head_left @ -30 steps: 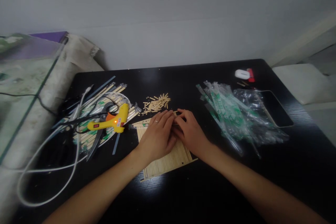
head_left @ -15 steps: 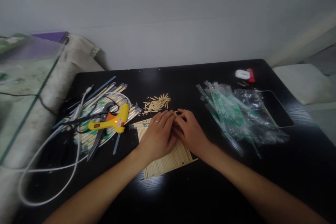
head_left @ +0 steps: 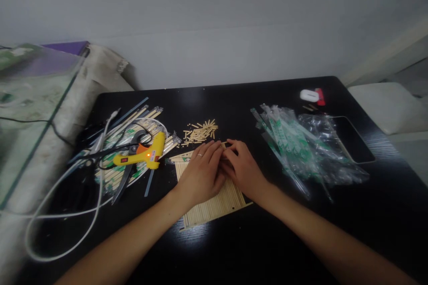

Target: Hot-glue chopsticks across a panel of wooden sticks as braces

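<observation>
A flat mat of glued bamboo sticks (head_left: 214,207) lies on the black table (head_left: 234,249) in front of me. My left hand (head_left: 200,173) rests on the mat's far half with its fingers stretched forward and close together. My right hand (head_left: 242,167) lies beside it, fingers curled down onto the mat's far edge. The fingertips of both hands meet over a stick at that edge. What the right fingers press or pinch is hidden. A pile of short cut stick pieces (head_left: 199,132) lies just beyond the hands.
A yellow glue gun (head_left: 143,155) with a lit lamp lies left of the mat on wrapped chopsticks, scissors (head_left: 125,173) and white cable (head_left: 67,205). Empty plastic wrappers (head_left: 297,142) are heaped at the right, beside a phone (head_left: 352,138). A white and red item (head_left: 312,95) sits far right.
</observation>
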Motion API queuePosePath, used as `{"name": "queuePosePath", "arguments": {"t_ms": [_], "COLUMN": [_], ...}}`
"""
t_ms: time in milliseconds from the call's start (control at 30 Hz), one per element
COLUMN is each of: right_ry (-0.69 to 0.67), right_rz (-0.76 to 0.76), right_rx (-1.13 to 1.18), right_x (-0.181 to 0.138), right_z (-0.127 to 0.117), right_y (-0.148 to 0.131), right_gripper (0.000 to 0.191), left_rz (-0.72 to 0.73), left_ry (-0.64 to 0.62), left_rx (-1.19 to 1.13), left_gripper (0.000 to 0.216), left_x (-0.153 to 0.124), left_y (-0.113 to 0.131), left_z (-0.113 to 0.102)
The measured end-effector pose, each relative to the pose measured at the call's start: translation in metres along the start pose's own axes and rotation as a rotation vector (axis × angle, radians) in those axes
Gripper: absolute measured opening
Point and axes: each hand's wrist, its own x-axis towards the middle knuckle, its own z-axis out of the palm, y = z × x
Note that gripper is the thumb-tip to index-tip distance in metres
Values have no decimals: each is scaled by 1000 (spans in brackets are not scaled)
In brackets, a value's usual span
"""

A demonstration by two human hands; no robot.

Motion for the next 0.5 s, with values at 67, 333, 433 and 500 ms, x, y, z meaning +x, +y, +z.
{"name": "queuePosePath", "arguments": {"t_ms": [67, 333, 433, 500], "right_ry": [6, 12, 7, 3], "right_rz": [2, -2, 4, 4], "right_rx": [9, -11, -4, -2], "right_x": [0, -1, 0, 0], "right_z": [0, 1, 1, 0], "right_y": [1, 2, 1, 1], "right_gripper": [12, 12, 11, 11], "left_rz": [-4, -9, -6, -5], "left_ry": [3, -2, -10, -8], "left_rx": [-1, -3, 9, 9], "left_gripper": [62, 63, 62, 62], "left_x": [0, 0, 0, 0], "left_y": [1, 1, 1, 1], "left_z": [0, -1, -1, -1]}}
